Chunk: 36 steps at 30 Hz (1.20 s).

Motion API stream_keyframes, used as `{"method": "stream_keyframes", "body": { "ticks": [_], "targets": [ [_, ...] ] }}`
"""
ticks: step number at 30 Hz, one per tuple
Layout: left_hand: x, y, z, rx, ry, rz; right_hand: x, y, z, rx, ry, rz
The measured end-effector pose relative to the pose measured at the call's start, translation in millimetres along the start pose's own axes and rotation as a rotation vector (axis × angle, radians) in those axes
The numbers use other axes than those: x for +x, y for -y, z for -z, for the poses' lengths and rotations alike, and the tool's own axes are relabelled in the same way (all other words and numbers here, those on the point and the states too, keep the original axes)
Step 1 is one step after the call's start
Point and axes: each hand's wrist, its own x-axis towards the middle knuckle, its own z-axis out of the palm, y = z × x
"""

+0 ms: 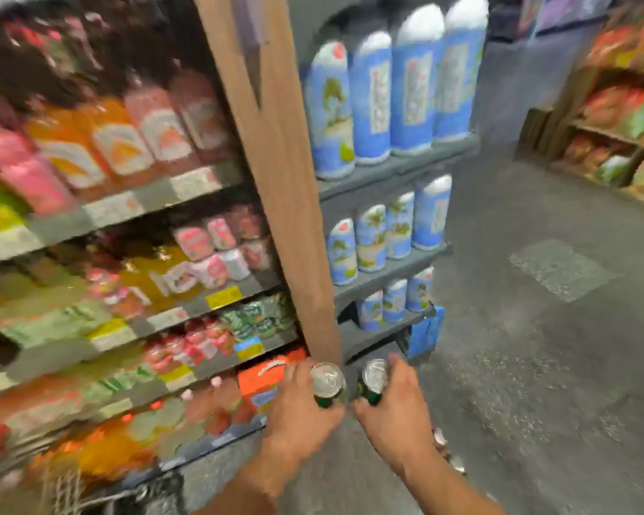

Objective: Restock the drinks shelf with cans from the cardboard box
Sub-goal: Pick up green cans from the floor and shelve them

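Head view is badly smeared on the left, so I read what I can. I see my left hand (301, 410) low in the middle, fingers curled round a green can (327, 382) whose silver top faces the camera. My right hand (398, 403) sits just beside it, gripping a second green can (373, 379) the same way, its top tilted a little toward the left one. The two cans are close together, nearly touching, and both are held in the air in front of the foot of a brown wooden upright (276, 172) that divides the shelving.

To the left of the upright I see the drinks shelf (138, 206) in several tiers: pink and orange bottles (127, 143) on the upper tier, small pink cans (216, 247) on the next, green and red packs lower down, with yellow and white price tags along the edges. An orange carton (264, 373) sits on a low tier just behind my left hand's fingers. To the right of the upright, grey shelves (395, 165) carry rows of blue-and-white cartons (372, 98). Farther right, across the grey speckled floor (536, 328), another rack holds orange and green bags (629, 109). I cannot make out the cardboard box in this view.
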Motion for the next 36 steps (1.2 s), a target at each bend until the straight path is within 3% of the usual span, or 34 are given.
{"method": "stream_keyframes", "body": {
  "ticks": [10, 19, 28, 36],
  "targets": [
    [-17.8, -107.4, 310.4, -0.265, -0.541, -0.127, -10.1, 311.4, 102.9, 0.154, -0.085, 0.409],
    [19.8, -144.0, 516.3, -0.374, -0.758, -0.272, -0.6, 515.0, 138.7, 0.261, -0.186, 0.652],
    [110.1, -193.1, 586.2, -0.254, -0.691, -0.320, 75.5, 612.1, 148.8, 0.245, -0.391, 0.566],
    [192.2, -206.1, 582.2, -0.210, -0.664, -0.209, 164.6, 631.2, 135.7, 0.150, -0.370, 0.522]
  ]
}}
